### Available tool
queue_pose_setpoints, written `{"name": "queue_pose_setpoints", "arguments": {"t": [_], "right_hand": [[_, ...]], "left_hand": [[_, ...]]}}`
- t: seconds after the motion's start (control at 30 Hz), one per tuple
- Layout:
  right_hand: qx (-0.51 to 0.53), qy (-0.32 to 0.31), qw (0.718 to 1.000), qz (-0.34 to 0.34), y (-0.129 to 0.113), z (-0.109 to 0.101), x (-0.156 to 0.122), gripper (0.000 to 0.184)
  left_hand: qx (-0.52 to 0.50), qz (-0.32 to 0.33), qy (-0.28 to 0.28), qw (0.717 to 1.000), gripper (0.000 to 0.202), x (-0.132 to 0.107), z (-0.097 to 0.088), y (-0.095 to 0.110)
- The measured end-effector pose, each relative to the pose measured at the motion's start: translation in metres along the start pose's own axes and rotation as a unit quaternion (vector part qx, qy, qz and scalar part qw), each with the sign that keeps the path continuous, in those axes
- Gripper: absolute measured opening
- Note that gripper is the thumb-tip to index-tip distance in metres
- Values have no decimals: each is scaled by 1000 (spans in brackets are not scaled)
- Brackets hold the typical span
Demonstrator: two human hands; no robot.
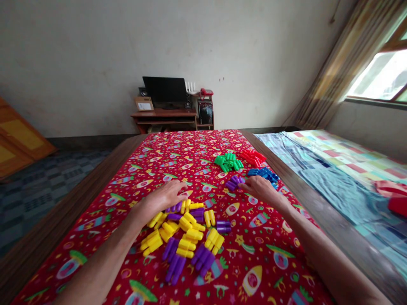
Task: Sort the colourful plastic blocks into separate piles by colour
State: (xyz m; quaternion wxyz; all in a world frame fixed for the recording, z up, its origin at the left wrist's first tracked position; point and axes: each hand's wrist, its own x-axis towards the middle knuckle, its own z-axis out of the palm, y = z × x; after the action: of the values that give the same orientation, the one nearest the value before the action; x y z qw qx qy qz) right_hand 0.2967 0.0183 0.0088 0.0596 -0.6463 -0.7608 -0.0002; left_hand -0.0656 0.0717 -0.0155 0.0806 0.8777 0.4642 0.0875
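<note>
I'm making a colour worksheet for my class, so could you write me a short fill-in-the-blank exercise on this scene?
1. The left hand is at the edge of a mixed pile of purple and ____ pieces.
2. The right hand has its fingertips at a small group of ____ pieces, with blue pieces just beyond the hand.
3. As the camera sees them, the green pieces lie to the ____ of the red pieces.

Missing words: yellow; purple; left.

Head cam: looked forward and down
Table (104, 173): was seen lengthwise from above its near end
Left hand (168, 195), right hand (260, 187): sat close
Wall (248, 51): stood far back, roughly face-on
</note>
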Motion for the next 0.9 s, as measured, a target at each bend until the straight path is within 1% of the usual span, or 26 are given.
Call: {"name": "queue_pose_setpoints", "arguments": {"t": [0.07, 0.13, 0.17, 0.2, 0.23, 0.27, 0.3, 0.37, 0.43, 0.5, 0.6, 0.63, 0.67, 0.73, 0.8, 0.83, 0.9], "right_hand": [[12, 8, 1000, -22, -9, -6, -2, 41], [60, -17, 995, -76, -23, -11, -7, 37], [95, -46, 987, -119, -31, -13, -11, 34], [130, -79, 973, -171, -40, -13, -17, 31], [160, -110, 955, -222, -50, -13, -24, 27], [179, -128, 939, -266, -59, -11, -31, 25], [186, -129, 928, -296, -67, -8, -38, 28], [180, -99, 923, -325, -79, -1, -51, 36], [169, -85, 925, -328, -85, 5, -57, 34], [168, -117, 926, -318, -86, 6, -55, 26], [199, -187, 914, -300, -82, 0, -42, 17], [214, -194, 911, -294, -80, -2, -37, 15], [225, -188, 912, -286, -77, -4, -32, 13], [243, -142, 927, -250, -69, -6, -22, 11], [262, -64, 943, -194, -59, -5, -14, 11], [270, -21, 948, -168, -54, -3, -10, 11], [274, 64, 951, -128, -45, 4, -4, 12]], "left_hand": [[-15, -8, -34, 999, 35, 2, -1, 2], [-27, -3, -67, 997, 32, 5, -2, 7], [-31, 3, -78, 996, 28, 6, -2, 10], [-34, 11, -85, 996, 22, 7, -4, 15], [-37, 15, -91, 995, 17, 8, -7, 19], [-38, 15, -92, 995, 13, 8, -11, 23], [-38, 11, -91, 995, 11, 8, -16, 27], [-35, -3, -94, 995, 13, 6, -28, 34], [-26, -17, -115, 993, 17, 2, -36, 38], [-16, -22, -136, 990, 25, -2, -37, 40], [-2, -9, -144, 990, 39, -6, -29, 44], [1, 3, -140, 990, 40, -7, -26, 46], [1, 18, -133, 991, 39, -7, -25, 50], [-4, 58, -98, 994, 36, -6, -25, 60], [-18, 98, -55, 993, 24, -6, -31, 72], [-26, 113, -45, 992, 17, -5, -33, 78], [-31, 126, -61, 990, 10, -6, -36, 88]]}}
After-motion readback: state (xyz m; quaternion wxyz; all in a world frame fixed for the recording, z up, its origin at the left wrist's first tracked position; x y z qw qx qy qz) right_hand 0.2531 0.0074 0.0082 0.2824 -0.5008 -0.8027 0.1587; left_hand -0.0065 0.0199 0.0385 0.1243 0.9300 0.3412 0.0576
